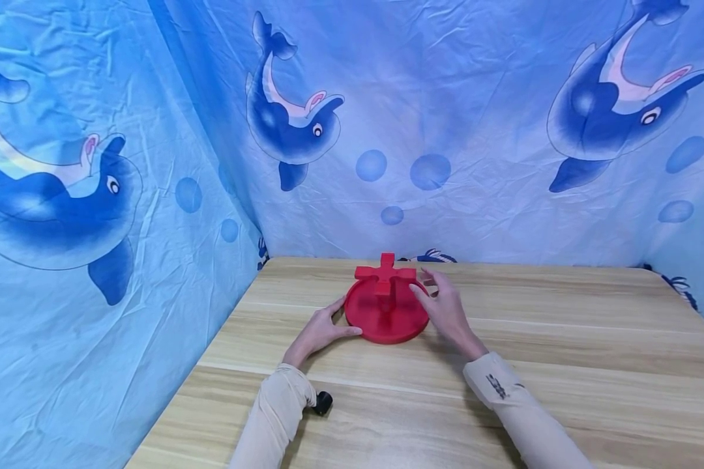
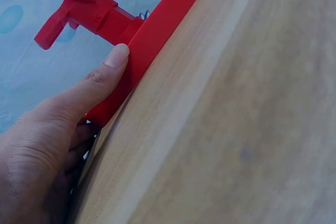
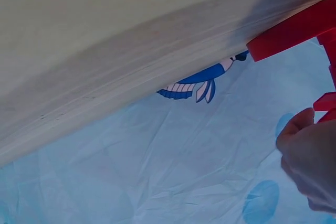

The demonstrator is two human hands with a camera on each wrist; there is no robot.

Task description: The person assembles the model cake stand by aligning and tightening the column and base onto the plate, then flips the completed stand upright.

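A red stand (image 1: 387,333) is on the wooden table, with a round rimmed base, a short column and a cross-shaped top (image 1: 385,274). My left hand (image 1: 321,331) holds the left side of the base. In the left wrist view its thumb (image 2: 107,69) presses on the outer rim, and the other fingers are mostly hidden behind. At the right end of the cross is my right hand (image 1: 446,309), thumb and fingers spread apart. The right wrist view has its fingertips (image 3: 300,120) right at the tip of one arm of the cross.
The pale wood table (image 1: 563,365) reaches back to a blue curtain (image 1: 475,215) printed with dolphins and bubbles. More curtain hangs along the left side. A small black object (image 1: 323,402) sits at the left sleeve's cuff.
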